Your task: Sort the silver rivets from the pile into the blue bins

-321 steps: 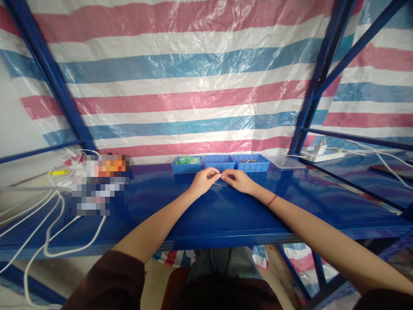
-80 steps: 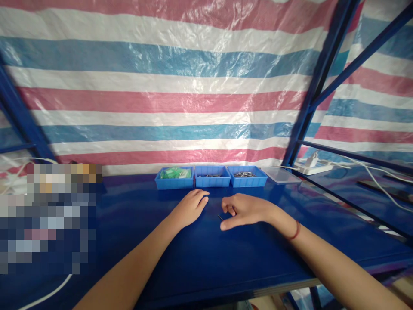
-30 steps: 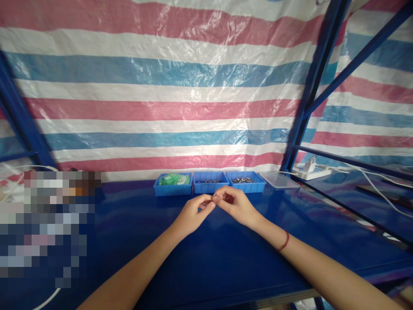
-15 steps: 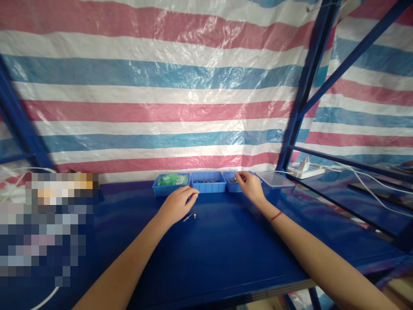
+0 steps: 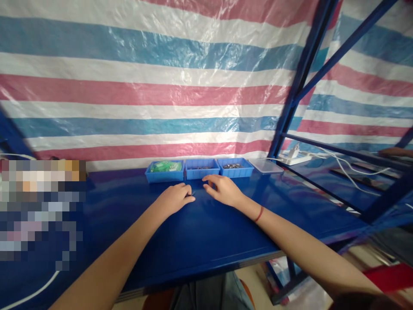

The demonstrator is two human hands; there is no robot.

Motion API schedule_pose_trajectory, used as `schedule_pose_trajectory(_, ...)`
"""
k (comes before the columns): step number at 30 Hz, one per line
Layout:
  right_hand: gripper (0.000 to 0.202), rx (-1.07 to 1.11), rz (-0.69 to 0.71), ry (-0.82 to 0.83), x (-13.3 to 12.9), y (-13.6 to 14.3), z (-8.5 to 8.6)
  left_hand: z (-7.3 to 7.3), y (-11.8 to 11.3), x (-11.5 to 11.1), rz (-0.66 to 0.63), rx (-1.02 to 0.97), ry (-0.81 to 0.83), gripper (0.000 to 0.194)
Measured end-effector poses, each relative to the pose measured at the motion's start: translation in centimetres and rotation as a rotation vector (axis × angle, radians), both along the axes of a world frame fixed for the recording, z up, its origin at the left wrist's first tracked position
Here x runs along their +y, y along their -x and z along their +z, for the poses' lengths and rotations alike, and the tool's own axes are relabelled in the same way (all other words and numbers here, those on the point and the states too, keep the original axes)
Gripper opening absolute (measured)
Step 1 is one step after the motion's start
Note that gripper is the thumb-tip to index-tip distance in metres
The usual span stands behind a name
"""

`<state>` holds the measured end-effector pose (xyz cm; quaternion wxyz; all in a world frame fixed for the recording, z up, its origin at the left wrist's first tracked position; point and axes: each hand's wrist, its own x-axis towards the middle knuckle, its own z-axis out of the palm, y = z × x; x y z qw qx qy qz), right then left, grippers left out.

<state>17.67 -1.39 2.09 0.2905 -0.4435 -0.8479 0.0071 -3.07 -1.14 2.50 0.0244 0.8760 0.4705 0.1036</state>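
My left hand [image 5: 176,199] is low over the blue table, its fingers curled and the thumb stretched beside them. Whatever lies in or under those fingers is hidden. My right hand [image 5: 224,189] hovers just in front of the bins, fingers bent and the thumb apart from them, with nothing visible between. Behind the hands stand three blue bins in a row. The left bin [image 5: 149,175] holds green-wrapped packets [image 5: 166,166]. In the middle bin [image 5: 198,174] lie small dark metal pieces, and the right bin [image 5: 237,173] contains small shiny metal parts [image 5: 232,165].
A clear plastic lid [image 5: 266,166] lies right of the bins. Beyond it, a white power strip [image 5: 295,157] trails white cables. Blue metal posts [image 5: 292,94] frame the table [image 5: 206,241], with a striped sheet [image 5: 161,92] behind. A blurred-out patch covers the left side.
My right hand has left the right bin and come left, close to my left hand. Small metal pins seen by my left hand are now out of sight. The view has tilted down.
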Motion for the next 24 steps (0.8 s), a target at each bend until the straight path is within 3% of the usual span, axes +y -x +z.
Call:
schedule_pose_trajectory(8,0.018,-0.015,0.146,0.109,1.1,-0.8,-1.6,-1.6,-2.2,-0.3,0.003,0.045,-0.125,0.022)
schedule_pose_trajectory(15,0.019,0.258,0.219,0.169,1.0,0.1,-2.2,-2.8,-2.3,0.6,-0.116,-0.432,-0.086,0.024)
schedule_pose_trajectory(20,0.026,0.609,0.237,0.315,1.2,0.5,-2.0,-2.1,-3.1,0.2,-0.043,-0.685,0.065,0.025)
schedule_pose_trajectory(24,0.027,0.766,0.287,0.417,0.7,0.9,-1.3,-2.1,-3.5,0.2,-0.025,-0.795,0.177,0.026)
